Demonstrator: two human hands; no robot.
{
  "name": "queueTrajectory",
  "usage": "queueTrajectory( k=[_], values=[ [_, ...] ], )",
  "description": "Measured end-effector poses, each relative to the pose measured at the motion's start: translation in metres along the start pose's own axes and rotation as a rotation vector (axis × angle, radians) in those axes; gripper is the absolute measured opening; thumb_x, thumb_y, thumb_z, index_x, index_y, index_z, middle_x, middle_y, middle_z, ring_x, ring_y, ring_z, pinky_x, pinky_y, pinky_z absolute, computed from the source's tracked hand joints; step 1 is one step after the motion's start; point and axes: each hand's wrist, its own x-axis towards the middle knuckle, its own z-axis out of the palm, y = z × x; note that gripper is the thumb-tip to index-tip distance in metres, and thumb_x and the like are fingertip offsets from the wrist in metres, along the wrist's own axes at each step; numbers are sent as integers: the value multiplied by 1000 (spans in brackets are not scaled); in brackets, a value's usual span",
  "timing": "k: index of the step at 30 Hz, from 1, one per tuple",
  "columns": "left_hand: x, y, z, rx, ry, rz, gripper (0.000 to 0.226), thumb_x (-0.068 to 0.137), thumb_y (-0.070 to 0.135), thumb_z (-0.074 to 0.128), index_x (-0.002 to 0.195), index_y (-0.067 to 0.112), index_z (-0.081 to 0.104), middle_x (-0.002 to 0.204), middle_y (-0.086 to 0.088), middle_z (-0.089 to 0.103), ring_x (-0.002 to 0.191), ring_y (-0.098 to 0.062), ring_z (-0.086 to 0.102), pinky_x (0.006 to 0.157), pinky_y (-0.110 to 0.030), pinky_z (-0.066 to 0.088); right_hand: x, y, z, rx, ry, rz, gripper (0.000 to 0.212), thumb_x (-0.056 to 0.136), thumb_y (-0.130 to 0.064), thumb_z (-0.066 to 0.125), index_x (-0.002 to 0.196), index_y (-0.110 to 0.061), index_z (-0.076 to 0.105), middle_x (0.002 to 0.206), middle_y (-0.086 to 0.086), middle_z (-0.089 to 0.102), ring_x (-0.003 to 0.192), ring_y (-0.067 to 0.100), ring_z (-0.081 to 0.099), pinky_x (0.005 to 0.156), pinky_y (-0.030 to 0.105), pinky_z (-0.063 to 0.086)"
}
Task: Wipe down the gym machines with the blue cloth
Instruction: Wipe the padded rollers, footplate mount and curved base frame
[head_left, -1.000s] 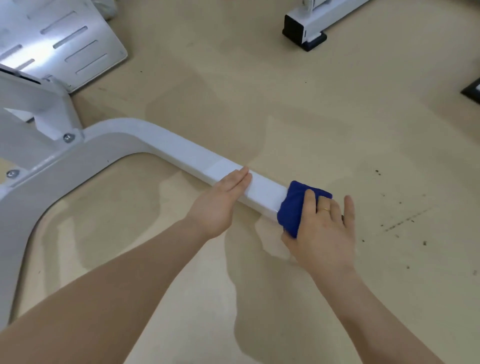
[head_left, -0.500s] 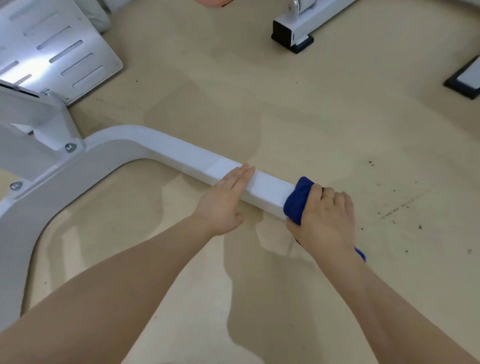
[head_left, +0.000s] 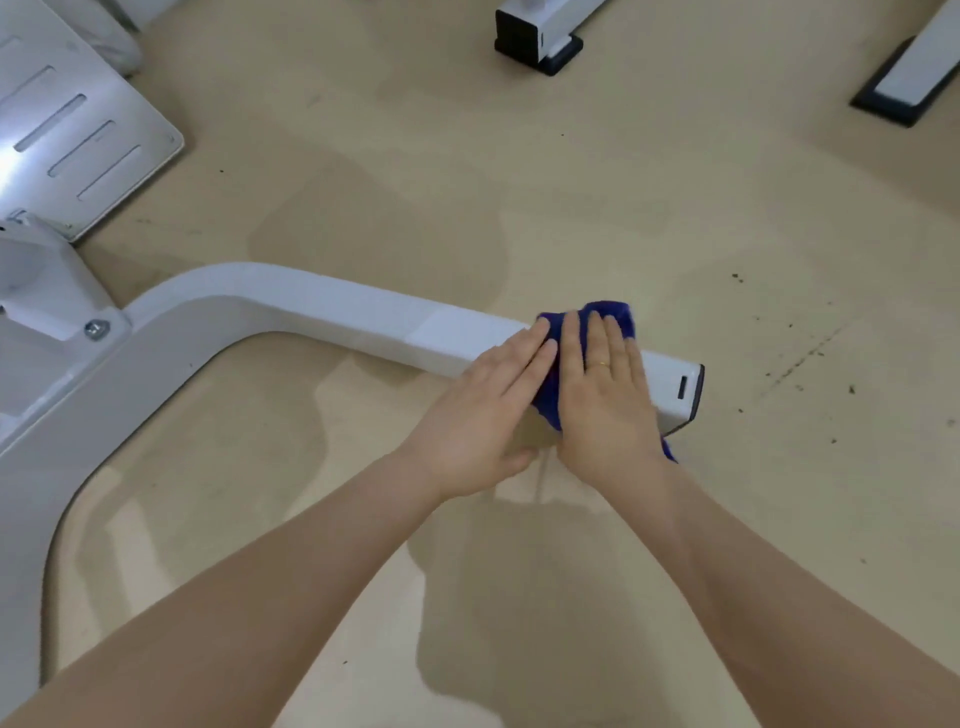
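Observation:
A white gym machine base bar (head_left: 363, 317) curves along the floor and ends in a dark-capped tip at the right. The blue cloth (head_left: 613, 314) lies draped over the bar a little short of that tip. My right hand (head_left: 605, 400) presses flat on the cloth with straight fingers; a ring shows on one finger. My left hand (head_left: 483, 410) rests flat on the bar just to its left, fingertips touching the cloth's edge. Most of the cloth is hidden under my right hand.
The machine's frame and bolted bracket (head_left: 62, 312) stand at the left, with a slotted metal footplate (head_left: 78, 130) behind. Two other machine feet sit at the back: one (head_left: 540, 36) centre, one (head_left: 904, 88) right. The beige floor (head_left: 779, 364) carries dark specks on the right.
My right hand has slid the cloth back from the bar's tip, which now shows bare, and lies flatter. Both hands now sit side by side.

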Motion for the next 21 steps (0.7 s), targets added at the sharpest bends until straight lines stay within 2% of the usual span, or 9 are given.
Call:
queueTrajectory(
  k=[1, 3, 5, 8, 10, 13, 15, 18, 21],
  values=[
    [1, 5, 6, -33, 45, -14, 94, 73, 25, 69, 146, 0, 15, 155, -16, 9, 144, -24, 12, 116, -26, 8, 12, -11, -1, 68, -36, -45, 86, 89, -22, 52, 148, -2, -7, 157, 19, -3, 146, 28, -4, 116, 36, -6],
    [1, 10, 9, -101, 126, -116, 93, 74, 20, 68, 146, -1, 12, 156, -13, 4, 144, -17, 5, 116, -20, 2, 28, -25, -5, 52, -52, -119, 76, 96, -26, 39, 148, -8, -13, 158, 10, -9, 145, 22, -11, 115, 34, -12],
    [-1, 6, 7, -118, 119, -157, 93, 78, 20, 67, 147, 3, 5, 156, -7, -1, 143, -11, -1, 115, -17, -2, 24, -17, -3, 11, -42, -112, 79, 92, -27, 50, 150, -7, 0, 157, 13, 6, 146, 25, 2, 116, 37, -3],
    [-4, -14, 0, 12, 38, -227, 94, 84, 23, 63, 148, 8, -4, 157, -7, -8, 145, -18, -2, 116, -24, -1, -7, 16, -1, -75, 89, 4, 92, 63, -27, 79, 138, 4, 37, 136, 26, 45, 129, 38, 41, 110, 45, 22],
    [-4, -37, -6, 97, 64, -337, 93, 85, 25, 63, 149, 12, -4, 157, -7, -7, 145, -22, -2, 118, -30, 1, -19, 26, 2, -84, 89, 71, 92, 55, -24, 84, 131, 10, 43, 131, 32, 48, 124, 44, 45, 108, 49, 28],
    [-15, -73, -10, 121, 72, -554, 91, 86, 27, 62, 149, 18, -2, 157, -7, -10, 144, -25, -7, 118, -36, 0, -6, 4, 8, -88, 95, 40, 96, 54, -22, 87, 130, 13, 43, 132, 36, 44, 125, 47, 44, 106, 52, 31],
    [-26, -94, -9, 112, 80, -681, 89, 87, 24, 60, 149, 21, -4, 156, -7, -16, 144, -26, -13, 117, -38, -1, 13, -24, 11, -107, 140, -27, 89, 67, -14, 79, 138, 10, 33, 140, 34, 36, 132, 45, 35, 110, 48, 25],
    [-43, -116, -8, 88, 137, -747, 85, 86, 8, 51, 149, 19, -6, 157, -4, -13, 144, -26, -14, 116, -37, -2, 38, -72, 14, -126, 88, -130, 72, 94, -8, 40, 147, 1, -7, 154, 26, -2, 144, 37, -2, 116, 40, -2],
    [-59, -137, -10, -15, 203, -821, 89, 83, 1, 48, 148, 20, -9, 158, 0, -8, 145, -24, -9, 116, -36, 5, 67, -126, 16, -131, 89, -243, 66, 98, -13, 31, 147, -2, -12, 155, 23, -11, 144, 35, -7, 117, 40, -4]
  ],
)
